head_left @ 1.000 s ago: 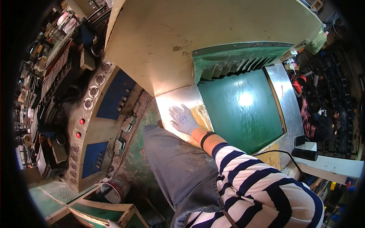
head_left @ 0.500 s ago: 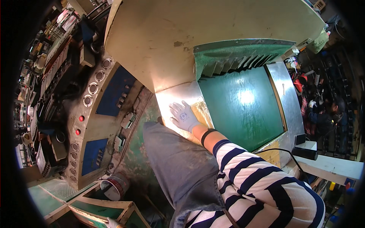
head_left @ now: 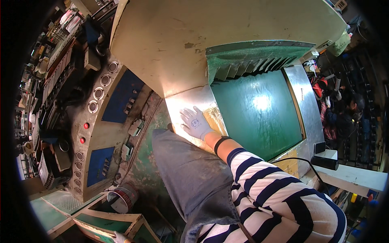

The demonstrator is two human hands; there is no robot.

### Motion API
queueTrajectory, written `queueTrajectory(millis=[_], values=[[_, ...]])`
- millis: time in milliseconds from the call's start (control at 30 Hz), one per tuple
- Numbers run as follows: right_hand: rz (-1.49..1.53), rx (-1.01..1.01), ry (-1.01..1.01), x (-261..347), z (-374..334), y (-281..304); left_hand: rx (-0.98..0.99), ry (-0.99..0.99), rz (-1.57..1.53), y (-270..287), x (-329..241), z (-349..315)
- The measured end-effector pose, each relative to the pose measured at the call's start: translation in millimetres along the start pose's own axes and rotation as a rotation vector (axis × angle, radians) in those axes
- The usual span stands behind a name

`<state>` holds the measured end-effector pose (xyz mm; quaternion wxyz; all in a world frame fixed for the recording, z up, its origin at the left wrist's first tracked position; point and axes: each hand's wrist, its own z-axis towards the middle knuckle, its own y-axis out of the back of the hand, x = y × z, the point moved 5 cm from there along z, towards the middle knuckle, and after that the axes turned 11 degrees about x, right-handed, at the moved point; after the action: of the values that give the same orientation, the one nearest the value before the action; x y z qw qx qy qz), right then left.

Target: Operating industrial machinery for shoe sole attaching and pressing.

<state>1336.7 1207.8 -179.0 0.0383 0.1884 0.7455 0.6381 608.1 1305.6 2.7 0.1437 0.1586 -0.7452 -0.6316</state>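
Observation:
My right hand (head_left: 196,123), in a pale work glove with a blue mark on its back, lies flat on the bright metal edge plate (head_left: 184,101) of a machine. Its fingers are spread, and nothing is in them. Yellowish tape (head_left: 215,119) covers part of the plate beside the hand. Just right of it is the machine's green conveyor belt (head_left: 259,117). At the lower edge only a small part of my gloved left hand (head_left: 120,237) shows, at the rim of a green-panelled wooden frame (head_left: 109,217). Its fingers are mostly cut off or hidden.
A beige machine hood (head_left: 170,44) with a green strip curtain (head_left: 259,60) rises above the belt. At left stands a control panel (head_left: 93,133) with round gauges and red buttons. A bucket (head_left: 122,198) sits on the floor. People (head_left: 344,117) are at the far right.
My right hand stays in place on the metal plate, and my left hand has not visibly moved. At the far right, the people have shifted slightly.

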Motion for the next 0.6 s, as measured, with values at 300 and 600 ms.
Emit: queueTrajectory(millis=[300,600], values=[[-0.002,0.023,-0.006,0.0,-0.1,1.0,-0.020,0.008,-0.042,5.9,-12.7,-10.4],[-0.024,0.020,-0.004,-0.2,0.6,-0.3,-0.061,-0.035,-0.122,17.1,-31.8,-25.4]])
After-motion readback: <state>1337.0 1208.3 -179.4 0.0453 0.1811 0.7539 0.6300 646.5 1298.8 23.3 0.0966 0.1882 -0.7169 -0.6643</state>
